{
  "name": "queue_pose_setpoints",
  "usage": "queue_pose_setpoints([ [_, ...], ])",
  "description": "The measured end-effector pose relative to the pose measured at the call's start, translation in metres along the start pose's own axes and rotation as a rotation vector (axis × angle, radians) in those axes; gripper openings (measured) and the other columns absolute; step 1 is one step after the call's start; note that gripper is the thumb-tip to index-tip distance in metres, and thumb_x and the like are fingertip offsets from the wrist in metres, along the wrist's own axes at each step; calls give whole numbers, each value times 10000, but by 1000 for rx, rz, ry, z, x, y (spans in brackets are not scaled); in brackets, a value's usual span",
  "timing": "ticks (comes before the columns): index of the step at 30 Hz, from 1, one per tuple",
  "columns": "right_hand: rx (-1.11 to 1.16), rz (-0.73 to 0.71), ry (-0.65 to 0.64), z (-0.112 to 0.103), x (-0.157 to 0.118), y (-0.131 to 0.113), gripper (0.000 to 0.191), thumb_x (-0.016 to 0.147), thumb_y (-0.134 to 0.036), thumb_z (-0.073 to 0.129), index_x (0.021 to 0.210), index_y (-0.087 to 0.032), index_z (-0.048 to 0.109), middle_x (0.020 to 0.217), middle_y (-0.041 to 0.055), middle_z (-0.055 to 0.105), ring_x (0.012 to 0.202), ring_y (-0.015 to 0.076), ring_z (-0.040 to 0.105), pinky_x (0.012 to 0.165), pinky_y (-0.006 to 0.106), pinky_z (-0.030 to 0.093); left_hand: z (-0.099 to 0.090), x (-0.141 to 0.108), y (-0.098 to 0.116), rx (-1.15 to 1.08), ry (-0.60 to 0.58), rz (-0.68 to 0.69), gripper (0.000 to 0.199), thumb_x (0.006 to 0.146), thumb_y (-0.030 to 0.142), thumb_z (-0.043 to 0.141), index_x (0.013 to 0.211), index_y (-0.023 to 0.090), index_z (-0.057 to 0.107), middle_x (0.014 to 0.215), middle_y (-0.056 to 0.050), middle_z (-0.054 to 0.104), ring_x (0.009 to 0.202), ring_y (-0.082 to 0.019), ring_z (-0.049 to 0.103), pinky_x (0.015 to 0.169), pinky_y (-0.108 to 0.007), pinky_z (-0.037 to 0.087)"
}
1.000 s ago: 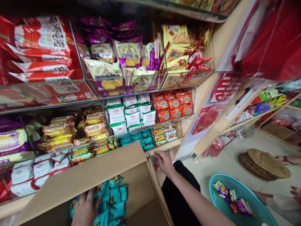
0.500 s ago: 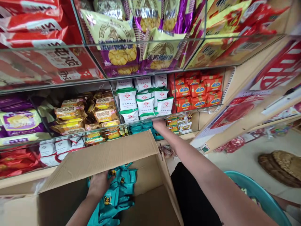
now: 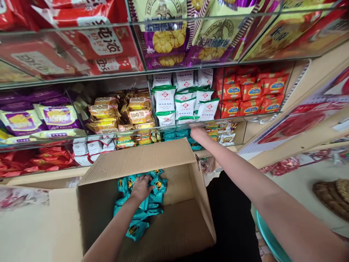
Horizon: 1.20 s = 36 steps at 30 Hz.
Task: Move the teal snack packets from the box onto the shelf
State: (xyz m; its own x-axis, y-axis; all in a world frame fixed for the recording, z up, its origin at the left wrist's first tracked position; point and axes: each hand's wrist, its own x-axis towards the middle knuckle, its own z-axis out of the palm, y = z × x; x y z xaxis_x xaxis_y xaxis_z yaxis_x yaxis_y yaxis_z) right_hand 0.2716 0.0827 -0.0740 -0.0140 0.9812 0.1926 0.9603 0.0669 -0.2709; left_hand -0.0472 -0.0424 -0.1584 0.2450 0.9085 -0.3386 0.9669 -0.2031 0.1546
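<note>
In the head view, several small teal snack packets [image 3: 136,230] lie heaped in an open cardboard box [image 3: 180,227]. My left hand [image 3: 141,188] is inside the box, fingers apart and resting on the packets at the far side of the heap. My right hand [image 3: 198,134] reaches into the lowest shelf compartment, where more teal packets [image 3: 178,134] are stacked just left of it. The shelf above hides its fingers, so I cannot see whether anything is in them.
White-and-green packets [image 3: 166,100] and red packets [image 3: 251,91] fill the shelf above my right hand. A glass shelf front [image 3: 89,82] spans the rack. The box flap [image 3: 141,160] stands below the bottom shelf. A teal basin [image 3: 268,236] is at lower right.
The view has shifted, so the shelves appear higher and farther right. My left hand now lies flatter over the far packets. The right hand stays in the lowest compartment.
</note>
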Motion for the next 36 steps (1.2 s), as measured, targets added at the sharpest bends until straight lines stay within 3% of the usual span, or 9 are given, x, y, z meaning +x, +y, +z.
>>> queue_pose_setpoints([
  [6, 27, -50, 88, -14, -54, 0, 315, 784, -118, 384, 1031, -99, 579, 1157, 166, 475, 1075, 244, 449, 918, 342, 354, 10, -14, 14, 14, -17, 1, 339, 718, 348, 542, 1039, 240, 554, 1038, -62, 589, 1050, -254, 416, 839, -375, 327],
  [10, 224, -131, 311, -28, -104, -6, 242, 803, -171, 398, 894, -116, 616, 1158, 149, 465, 1082, 224, 439, 941, 362, 352, 14, -23, 25, 23, 5, 68, 239, 746, 322, 499, 949, 243, 599, 1059, -58, 571, 1059, -257, 396, 849, -399, 310],
  [13, 338, -156, 441, -43, -153, -26, 232, 822, -191, 391, 919, -173, 600, 1107, 118, 509, 1070, 222, 447, 931, 406, 358, 18, -31, 33, 45, 13, 115, 215, 766, 304, 455, 869, 217, 622, 1023, -79, 577, 1051, -275, 400, 849, -429, 302],
  [17, 500, -283, 315, -45, -225, -67, 277, 801, -155, 423, 1010, -273, 562, 1069, 71, 543, 1039, 221, 469, 900, 430, 382, 28, -43, 44, 86, 7, 184, 302, 705, 325, 531, 971, 205, 608, 1039, -110, 577, 1089, -292, 381, 947, -486, 192],
  [21, 636, -338, 99, -20, -272, -98, 291, 801, -124, 417, 1006, -277, 555, 1012, 61, 558, 965, 201, 499, 827, 383, 439, 42, -47, 59, 122, -24, 222, 313, 638, 237, 581, 945, 196, 633, 967, -117, 614, 1102, -307, 388, 994, -512, 67],
  [28, 627, -226, -101, 14, -290, -106, 261, 762, -98, 443, 954, -221, 571, 965, 54, 573, 920, 190, 514, 819, 342, 447, 41, -61, 74, 29, -6, 257, 258, 703, 118, 427, 819, 238, 624, 793, -61, 638, 1016, -266, 474, 970, -547, 103],
  [32, 677, 45, -49, 23, -281, -104, 408, 769, -227, 510, 1169, -178, 451, 1123, 111, 521, 1053, 233, 481, 892, 386, 404, 13, -79, 75, -105, 16, 316, 129, 716, 209, 473, 815, 223, 554, 838, -28, 602, 894, -194, 526, 874, -394, 339],
  [34, 760, 104, -38, 21, -272, -105, 359, 799, -313, 491, 1127, -168, 474, 1065, 104, 556, 995, 220, 520, 849, 356, 421, -6, -87, 80, -303, -12, 363, 179, 732, 252, 484, 907, 219, 500, 857, -15, 584, 819, -147, 539, 759, -285, 410],
  [36, 837, 158, -34, 12, -262, -107, 250, 834, -376, 431, 919, -172, 547, 831, 51, 601, 786, 180, 570, 712, 296, 445, -24, -94, 89, -714, -60, 376, 328, 726, 294, 517, 1031, 216, 426, 835, -5, 577, 762, -128, 544, 699, -252, 428],
])
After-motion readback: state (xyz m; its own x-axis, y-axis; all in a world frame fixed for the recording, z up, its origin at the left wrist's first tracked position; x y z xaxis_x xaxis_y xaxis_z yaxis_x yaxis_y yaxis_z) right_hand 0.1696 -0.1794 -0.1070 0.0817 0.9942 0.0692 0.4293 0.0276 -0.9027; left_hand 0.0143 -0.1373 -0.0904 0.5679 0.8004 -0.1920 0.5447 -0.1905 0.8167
